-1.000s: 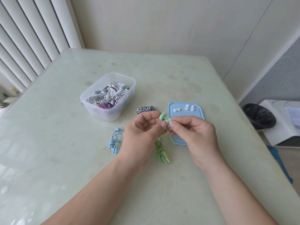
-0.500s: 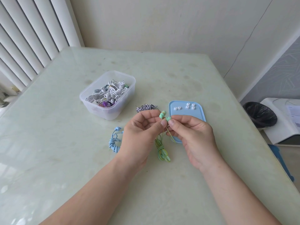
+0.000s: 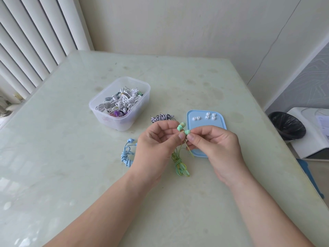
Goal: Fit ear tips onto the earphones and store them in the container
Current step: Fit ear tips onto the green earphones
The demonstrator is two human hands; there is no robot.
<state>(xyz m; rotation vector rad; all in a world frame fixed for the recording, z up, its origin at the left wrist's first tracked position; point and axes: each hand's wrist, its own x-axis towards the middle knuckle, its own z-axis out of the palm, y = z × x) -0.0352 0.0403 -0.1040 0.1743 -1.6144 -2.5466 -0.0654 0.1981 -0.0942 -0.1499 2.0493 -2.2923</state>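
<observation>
While the left hand [image 3: 156, 145] pinches one bud of the green earphones [image 3: 182, 127] in its fingers and the right hand [image 3: 219, 147] pinches the other, both buds point up and away. The cord runs down toward the person, just above the surface [image 3: 71, 157]. White ear tips [image 3: 210, 116] lie on the blue lid [image 3: 219, 125], and the container [image 3: 140, 111] stands far left.

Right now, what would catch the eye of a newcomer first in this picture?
The left hand and right hand pinch green earphones in the centre. Behind them on the left stands a clear container full of earphones; on the right lies a blue lid with white ear tips.
</observation>
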